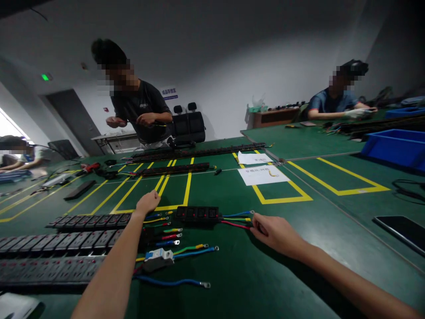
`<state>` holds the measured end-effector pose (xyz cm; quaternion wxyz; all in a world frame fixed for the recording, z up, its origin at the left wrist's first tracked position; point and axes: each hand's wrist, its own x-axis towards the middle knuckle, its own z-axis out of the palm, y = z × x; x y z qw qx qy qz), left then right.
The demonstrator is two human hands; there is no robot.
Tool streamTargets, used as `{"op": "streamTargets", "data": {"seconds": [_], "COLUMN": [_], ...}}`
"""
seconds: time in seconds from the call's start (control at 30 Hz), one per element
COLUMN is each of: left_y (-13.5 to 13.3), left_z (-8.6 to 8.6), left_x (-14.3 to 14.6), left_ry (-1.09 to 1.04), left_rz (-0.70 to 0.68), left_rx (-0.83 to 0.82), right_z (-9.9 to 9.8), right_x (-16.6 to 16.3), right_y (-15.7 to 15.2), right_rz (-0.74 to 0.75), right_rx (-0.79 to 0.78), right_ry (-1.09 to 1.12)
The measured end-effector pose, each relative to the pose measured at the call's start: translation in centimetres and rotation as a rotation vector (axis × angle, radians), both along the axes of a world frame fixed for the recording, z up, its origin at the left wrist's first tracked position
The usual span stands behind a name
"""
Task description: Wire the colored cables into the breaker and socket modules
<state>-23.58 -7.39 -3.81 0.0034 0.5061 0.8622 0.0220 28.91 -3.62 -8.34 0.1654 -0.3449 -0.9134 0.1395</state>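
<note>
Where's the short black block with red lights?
In the head view, the short black block lies just left of centre on the green table, between the left hand and right hand, its coloured wires pointing right.

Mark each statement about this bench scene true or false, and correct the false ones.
1. The right hand is at the ends of the wires of the short strip. True.
2. The camera wearer's hands are both gloved. False: the right hand and the left hand are bare.
3. The blue bin stands at the picture's left. False: the blue bin stands at the right.
4. Yellow tape marks the green table. True.
5. The nearer paper is blank. False: the nearer paper bears writing.
</note>
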Motion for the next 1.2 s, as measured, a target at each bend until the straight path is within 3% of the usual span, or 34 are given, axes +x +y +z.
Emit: {"op": "streamTargets", "data": {"seconds": [0.2,0.37,0.47,0.6,0.7,0.8,0.9,1.07,1.2], "left_y": [0.3,0.7,0.7,-0.2,-1.6,-3.0,-4.4,-8.1,-13.1], "left_z": [-0.9,0.8,2.8,5.3,5.8,6.0,6.8,8.6,8.1], "left_x": [0.0,0.7,3.6,11.2,17.0,19.9,20.0,19.4,20.4], "left_ry": [-0.031,-0.118,-0.112,-0.134,-0.103,-0.093,-0.097,-0.075,-0.118], "left_rz": [-0.003,0.066,0.007,-0.276,-0.413,-0.533,-0.580,-0.562,-0.620], "left_rx": [-0.010,0.001,-0.006,0.024,0.007,-0.109,-0.144,0.058,0.118], "right_z": [0.0,0.3,0.4,0.2,-0.1,-0.3,-0.5,-0.7,-0.8], "right_x": [0.0,-0.1,0.0,0.1,0.2,0.1,0.0,-0.1,-0.2], "right_y": [0.2,0.2,0.2,0.5,0.6,0.7,0.9,1.3,1.5], "right_rz": [-0.026,-0.051,-0.030,-0.025,-0.023,-0.002,0.023,0.029,0.031], "right_rx": [-0.008,-0.040,-0.083,-0.099,-0.084,-0.051,-0.022,0.007,0.000], "right_ry": [0.031,0.028,0.039,0.076,0.124,0.170,0.184,0.161,0.133]}}
